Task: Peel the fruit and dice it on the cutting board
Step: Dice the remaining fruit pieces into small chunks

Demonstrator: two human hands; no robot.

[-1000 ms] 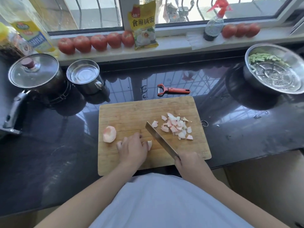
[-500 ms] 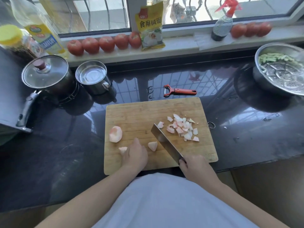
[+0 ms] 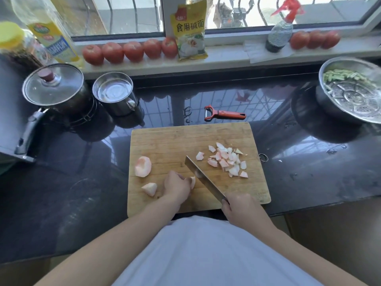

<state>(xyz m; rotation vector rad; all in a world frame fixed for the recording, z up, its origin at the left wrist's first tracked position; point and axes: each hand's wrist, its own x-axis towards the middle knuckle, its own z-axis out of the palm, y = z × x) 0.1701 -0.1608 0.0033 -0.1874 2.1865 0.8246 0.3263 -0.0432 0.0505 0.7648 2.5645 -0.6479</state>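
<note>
A yellow packet [image 3: 190,32] is reading 食用碱面; the left hand [image 3: 177,187] is pinching a fruit wedge [image 3: 192,182] beside the knife [image 3: 203,180] the right hand [image 3: 241,209] is gripping.

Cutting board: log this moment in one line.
left hand holds fruit piece | right hand grips knife | diced pile right

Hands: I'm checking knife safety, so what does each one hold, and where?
Right hand grips the knife by its handle; left hand steadies a fruit piece beside the blade.
</note>
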